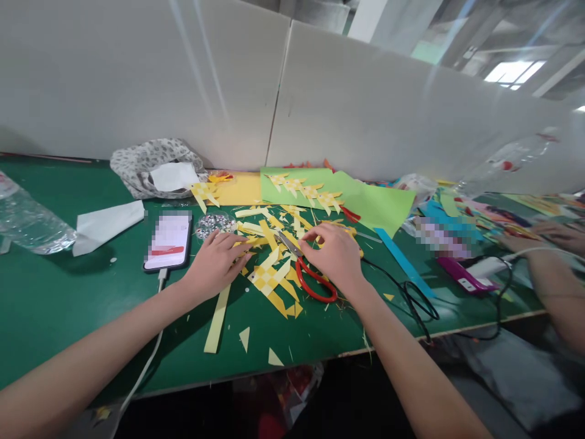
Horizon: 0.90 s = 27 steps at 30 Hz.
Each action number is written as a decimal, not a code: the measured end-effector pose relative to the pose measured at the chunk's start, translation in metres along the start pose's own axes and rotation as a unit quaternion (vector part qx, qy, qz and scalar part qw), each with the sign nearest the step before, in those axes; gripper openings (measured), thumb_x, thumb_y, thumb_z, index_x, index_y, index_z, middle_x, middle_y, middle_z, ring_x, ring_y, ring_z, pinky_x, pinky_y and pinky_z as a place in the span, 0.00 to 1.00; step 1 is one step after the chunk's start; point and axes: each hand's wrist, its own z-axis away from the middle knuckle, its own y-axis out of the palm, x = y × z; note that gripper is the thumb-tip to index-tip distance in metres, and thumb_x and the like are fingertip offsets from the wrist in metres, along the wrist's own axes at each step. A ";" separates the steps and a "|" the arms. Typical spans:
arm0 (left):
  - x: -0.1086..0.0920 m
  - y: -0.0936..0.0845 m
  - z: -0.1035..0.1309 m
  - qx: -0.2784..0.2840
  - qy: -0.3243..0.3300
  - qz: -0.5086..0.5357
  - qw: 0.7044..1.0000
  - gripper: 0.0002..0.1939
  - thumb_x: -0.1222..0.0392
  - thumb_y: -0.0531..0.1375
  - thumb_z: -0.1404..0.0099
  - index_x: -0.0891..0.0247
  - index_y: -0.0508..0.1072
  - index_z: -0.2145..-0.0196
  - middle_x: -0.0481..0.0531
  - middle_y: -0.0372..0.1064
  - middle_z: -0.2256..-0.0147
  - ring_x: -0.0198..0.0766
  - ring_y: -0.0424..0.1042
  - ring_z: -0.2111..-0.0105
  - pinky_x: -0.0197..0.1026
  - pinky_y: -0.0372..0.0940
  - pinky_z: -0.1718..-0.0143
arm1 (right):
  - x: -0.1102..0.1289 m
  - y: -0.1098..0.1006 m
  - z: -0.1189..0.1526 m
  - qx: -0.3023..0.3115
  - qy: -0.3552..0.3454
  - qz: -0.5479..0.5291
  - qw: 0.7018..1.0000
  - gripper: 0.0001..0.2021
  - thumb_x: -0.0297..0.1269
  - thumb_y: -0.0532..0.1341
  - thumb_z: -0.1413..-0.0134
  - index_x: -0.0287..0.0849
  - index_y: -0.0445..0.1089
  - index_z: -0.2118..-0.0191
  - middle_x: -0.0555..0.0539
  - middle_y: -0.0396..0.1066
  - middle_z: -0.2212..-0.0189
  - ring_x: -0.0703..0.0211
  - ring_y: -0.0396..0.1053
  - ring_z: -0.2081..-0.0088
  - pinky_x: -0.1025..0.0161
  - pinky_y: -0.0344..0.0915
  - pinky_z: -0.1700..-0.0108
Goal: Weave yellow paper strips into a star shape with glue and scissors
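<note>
My left hand (217, 263) reaches into a pile of yellow paper strips (269, 231), its fingers apart and their tips at the strips. My right hand (336, 253) hovers just right of the pile with thumb and forefinger pinched together; what is between them I cannot make out. Beside it lies a pair of red-handled scissors (316, 286), blades toward the strips. A woven yellow-and-white paper fish (265, 277) rests between my hands. Several similar fish (306, 190) lie in a row on green paper (365, 201) behind, and another woven fish (203, 194) is at the back left.
A phone (168, 241) on a charging cable lies left, near a round dish of beads (214, 224). A plastic bottle (34, 216) lies far left. On the right are a blue strip (404, 262), a black cable (414, 299), a purple power bank (466, 277) and another person's arm (555, 286).
</note>
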 end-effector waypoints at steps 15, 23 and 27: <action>-0.005 -0.022 -0.002 -0.271 -0.295 0.580 0.709 0.17 0.57 0.64 0.47 0.58 0.68 0.59 0.50 0.72 0.61 0.39 0.71 0.60 0.37 0.70 0.66 | 0.021 0.053 -0.044 0.103 -0.053 -0.039 0.992 0.09 0.39 0.55 0.47 0.44 0.70 0.71 0.49 0.71 0.68 0.60 0.65 0.66 0.65 0.55 0.69; -0.009 -0.020 0.000 -0.126 -0.337 0.603 0.712 0.16 0.51 0.62 0.45 0.63 0.74 0.62 0.54 0.74 0.65 0.37 0.72 0.67 0.35 0.69 0.71 | 0.034 0.090 -0.074 0.190 -0.074 -0.041 0.978 0.10 0.44 0.62 0.54 0.42 0.68 0.70 0.46 0.69 0.66 0.54 0.63 0.60 0.63 0.57 0.64; -0.009 -0.021 0.001 -0.093 -0.365 0.611 0.696 0.18 0.50 0.61 0.44 0.62 0.74 0.59 0.53 0.73 0.67 0.32 0.70 0.74 0.34 0.69 0.72 | 0.034 0.077 -0.074 0.068 -0.061 -0.128 0.988 0.09 0.43 0.59 0.51 0.43 0.65 0.70 0.48 0.68 0.66 0.58 0.63 0.62 0.63 0.58 0.62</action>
